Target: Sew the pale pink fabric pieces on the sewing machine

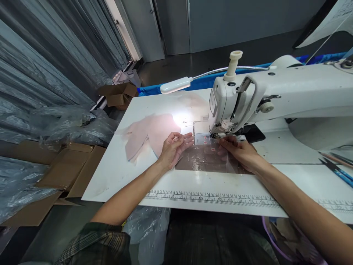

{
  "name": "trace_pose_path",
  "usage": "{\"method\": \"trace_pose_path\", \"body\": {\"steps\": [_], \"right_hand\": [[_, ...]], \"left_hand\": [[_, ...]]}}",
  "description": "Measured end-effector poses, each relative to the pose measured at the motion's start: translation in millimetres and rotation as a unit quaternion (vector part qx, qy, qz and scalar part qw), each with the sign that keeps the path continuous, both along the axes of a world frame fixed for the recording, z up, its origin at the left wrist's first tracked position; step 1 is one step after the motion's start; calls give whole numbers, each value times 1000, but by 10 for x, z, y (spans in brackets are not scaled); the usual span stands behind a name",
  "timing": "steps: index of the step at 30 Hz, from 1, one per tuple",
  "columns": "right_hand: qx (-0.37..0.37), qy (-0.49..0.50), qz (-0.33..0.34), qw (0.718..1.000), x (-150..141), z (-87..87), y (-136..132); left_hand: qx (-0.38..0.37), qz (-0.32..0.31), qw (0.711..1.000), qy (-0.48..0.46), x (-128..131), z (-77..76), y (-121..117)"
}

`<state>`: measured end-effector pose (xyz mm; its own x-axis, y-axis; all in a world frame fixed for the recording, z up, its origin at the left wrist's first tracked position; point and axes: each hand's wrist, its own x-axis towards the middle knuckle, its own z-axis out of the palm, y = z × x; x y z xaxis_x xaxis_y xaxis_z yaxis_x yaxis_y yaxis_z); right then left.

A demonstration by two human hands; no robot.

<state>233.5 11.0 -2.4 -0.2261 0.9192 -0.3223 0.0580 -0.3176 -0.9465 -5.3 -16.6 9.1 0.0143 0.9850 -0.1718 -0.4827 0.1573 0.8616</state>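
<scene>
A thin, see-through brownish sheet (204, 160) with a shiny patch and small red marks lies at the front of a white sewing machine (220, 106). My left hand (174, 149) is at the sheet's upper left corner, thumb pressed to the fingers on its edge. On the other side, my right hand (237, 150) pinches the sheet's upper edge close to the presser foot (213, 135). The sheet's far edge reaches the metal needle plate (201, 138). The needle tip is too small to make out.
Sheer pink fabric pieces (154, 134) lie left on the white table (110, 180). A lit lamp (176, 85) hangs above them. A printed ruler (215, 197) runs along the front edge. Blue-handled scissors (338, 171) lie at right. Cardboard boxes (71, 165) stand left.
</scene>
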Motion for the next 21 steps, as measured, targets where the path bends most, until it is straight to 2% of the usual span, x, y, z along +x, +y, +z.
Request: {"method": "trace_pose_path", "body": {"steps": [5, 7, 8, 10, 11, 12, 13, 14, 16, 17, 18, 19, 21], "right_hand": [[69, -49, 82, 993, 13, -2, -55], [124, -112, 85, 982, 47, -32, -79], [169, -165, 64, 970, 70, -50, -92], [282, -278, -15, 918, 115, -76, -117], [329, -315, -59, 888, 132, -78, -132], [352, -328, -93, 872, 141, -70, -150], [342, -320, -107, 877, 139, -50, -171], [297, -292, -94, 904, 124, -20, -196], [128, -188, -13, 974, 50, 62, -255], [35, -124, 44, 991, -5, 107, -285], [-40, -66, 97, 992, -66, 149, -314], [-83, -22, 139, 987, -127, 185, -338], [-93, 17, 195, 976, -228, 235, -368]], "left_hand": [[-15, 0, 999, 31, -5, 2, -4], [-9, 5, 999, 40, 1, 4, -18], [-5, 3, 999, 46, 5, 5, -29], [14, -10, 998, 67, 16, 5, -60], [32, -15, 995, 94, 25, 4, -80], [55, -21, 989, 136, 37, 3, -105], [84, -24, 977, 192, 52, 3, -135], [118, -25, 959, 255, 73, 2, -172], [194, -38, 912, 361, 131, 0, -262], [235, -57, 889, 389, 165, -3, -313], [280, -79, 870, 398, 199, -8, -364], [327, -105, 852, 395, 230, -14, -412], [421, -160, 811, 374, 266, -17, -483]]}}
